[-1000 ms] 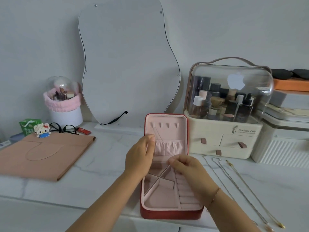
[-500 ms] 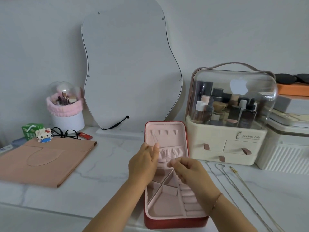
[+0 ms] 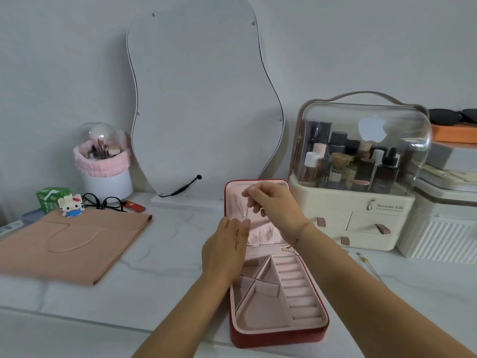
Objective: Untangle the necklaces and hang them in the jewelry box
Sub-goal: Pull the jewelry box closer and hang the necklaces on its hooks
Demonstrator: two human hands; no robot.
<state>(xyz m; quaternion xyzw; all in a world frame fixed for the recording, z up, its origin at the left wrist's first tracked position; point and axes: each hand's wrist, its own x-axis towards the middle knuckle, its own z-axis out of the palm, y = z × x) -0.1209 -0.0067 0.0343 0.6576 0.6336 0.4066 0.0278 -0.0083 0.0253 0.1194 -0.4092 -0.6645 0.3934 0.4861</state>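
Note:
A red jewelry box (image 3: 278, 337) with pink lining stands open on the marble top, its lid upright. My right hand (image 3: 273, 200) is raised at the top of the lid and pinches a thin silver necklace (image 3: 245, 211) that hangs down the lid's inside. My left hand (image 3: 227, 244) holds the lower part of the chain at the lid's left edge, fingers together near the gathered pocket. Another necklace end (image 3: 366, 263) lies on the table to the right of the box, mostly hidden by my right forearm.
A cosmetics organizer (image 3: 356, 223) with a clear dome stands right of the box, white containers (image 3: 444, 228) beyond it. A wavy mirror (image 3: 204, 99) leans on the wall behind. At left lie a tan pouch (image 3: 72, 246), glasses (image 3: 103, 202), a block figure (image 3: 71, 204) and a brush holder (image 3: 105, 182).
My right hand rose from the box's hinge area to the top of the lid, drawing the chain up. My left hand shifted slightly and stays at the lid's left edge.

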